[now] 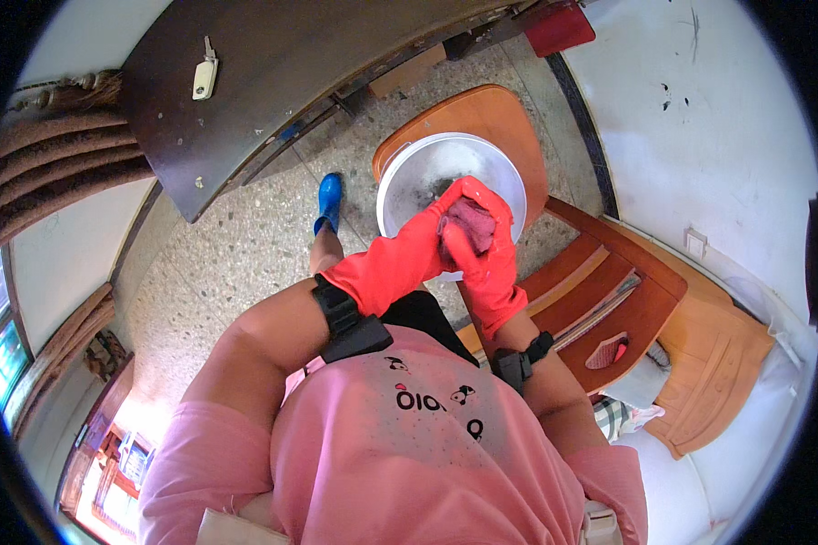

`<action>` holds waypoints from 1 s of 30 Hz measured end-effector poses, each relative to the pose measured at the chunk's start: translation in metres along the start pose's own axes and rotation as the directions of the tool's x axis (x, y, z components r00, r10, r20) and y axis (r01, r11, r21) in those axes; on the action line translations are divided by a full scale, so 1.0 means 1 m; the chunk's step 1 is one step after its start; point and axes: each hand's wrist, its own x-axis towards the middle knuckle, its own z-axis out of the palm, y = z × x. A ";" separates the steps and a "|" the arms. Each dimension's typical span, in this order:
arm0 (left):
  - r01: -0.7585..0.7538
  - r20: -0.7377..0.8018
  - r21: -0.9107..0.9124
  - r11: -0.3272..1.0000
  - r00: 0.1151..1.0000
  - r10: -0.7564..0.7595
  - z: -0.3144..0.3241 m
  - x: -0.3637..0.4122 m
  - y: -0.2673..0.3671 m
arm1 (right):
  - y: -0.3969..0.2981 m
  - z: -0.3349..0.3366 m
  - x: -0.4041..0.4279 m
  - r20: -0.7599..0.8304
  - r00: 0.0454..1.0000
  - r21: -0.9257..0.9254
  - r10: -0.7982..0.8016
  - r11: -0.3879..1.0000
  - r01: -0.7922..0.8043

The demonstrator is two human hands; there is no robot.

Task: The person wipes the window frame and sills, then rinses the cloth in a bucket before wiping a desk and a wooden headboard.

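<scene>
Both my hands wear red rubber gloves and meet over a white bucket [399,184]. My left hand [452,199] grips a damp-looking mauve cloth [474,221] from the left and top. My right hand [487,262] closes on the same cloth from the right and below, so the cloth is bunched between them. Dark marks or dirty water show inside the bucket, partly hidden by the gloves. The bucket stands on the orange-brown wooden seat of a chair [497,109].
A dark table [259,75] with a key [206,76] on it reaches across the upper left. To the right are the slatted wooden chair back [627,272], a wooden headboard [716,361] and a white wall [695,136]. A blue boot [329,197] stands on the speckled floor [245,238].
</scene>
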 end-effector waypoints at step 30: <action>-0.157 -0.153 0.442 0.883 0.957 0.246 -0.072 0.069 -0.038 | 0.021 -0.031 0.015 0.238 0.957 -0.353 -0.165 0.903 0.244</action>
